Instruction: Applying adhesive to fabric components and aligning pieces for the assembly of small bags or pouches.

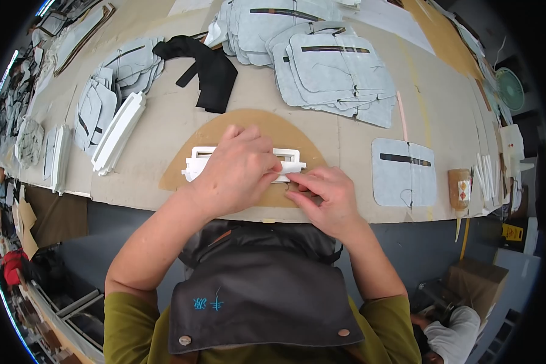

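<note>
A white plastic frame point(292, 155) with a long slot lies on a brown half-round board point(242, 118) at the table's front edge. My left hand point(244, 164) covers the middle of the frame, its fingers closed and pinching at the frame's near right part. What lies under the palm is hidden. My right hand point(327, 197) is at the frame's near right corner. Its index fingertip touches the white edge there, while the thumb stays apart below it.
Grey fabric panels with dark slots lie in stacks point(330, 73) behind; a single panel point(403, 173) lies right. Black cloth point(215, 76) and stacked white frames point(120, 133) are left. A brown glue bottle point(460, 189) stands near the right edge. Another person point(452, 333) is low right.
</note>
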{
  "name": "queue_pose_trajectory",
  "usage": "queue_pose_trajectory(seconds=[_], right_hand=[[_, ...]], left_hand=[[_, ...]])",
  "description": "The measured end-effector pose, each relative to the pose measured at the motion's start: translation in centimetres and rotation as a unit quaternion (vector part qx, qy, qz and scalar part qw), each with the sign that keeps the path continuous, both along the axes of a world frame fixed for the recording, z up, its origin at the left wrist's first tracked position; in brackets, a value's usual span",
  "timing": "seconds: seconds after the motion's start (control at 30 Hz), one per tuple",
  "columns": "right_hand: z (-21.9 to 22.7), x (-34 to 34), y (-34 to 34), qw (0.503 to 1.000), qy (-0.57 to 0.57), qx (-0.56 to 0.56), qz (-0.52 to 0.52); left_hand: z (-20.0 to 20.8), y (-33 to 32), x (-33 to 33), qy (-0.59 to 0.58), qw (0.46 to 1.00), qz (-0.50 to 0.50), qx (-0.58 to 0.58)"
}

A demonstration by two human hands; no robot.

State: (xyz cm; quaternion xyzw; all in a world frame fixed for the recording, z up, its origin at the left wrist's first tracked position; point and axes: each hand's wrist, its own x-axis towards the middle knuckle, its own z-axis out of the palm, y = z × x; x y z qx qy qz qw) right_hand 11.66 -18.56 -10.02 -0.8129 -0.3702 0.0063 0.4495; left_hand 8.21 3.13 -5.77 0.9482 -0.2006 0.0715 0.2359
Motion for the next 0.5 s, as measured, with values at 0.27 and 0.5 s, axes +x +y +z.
queue_pose_trajectory(seconds=[0.27,0.5], right_hand=[[0.0,0.0,-0.2,0.998,-0.06,-0.022,0.009],[0.0,0.2,0.1,0.998,-0.066,-0.015,0.004]], left_hand=[[-0.1,-1.6,-0.7,-0.069,0.996,0.049,0.033],[-0.2,-1.7,-0.8,-0.083,0.987,0.127,0.041]])
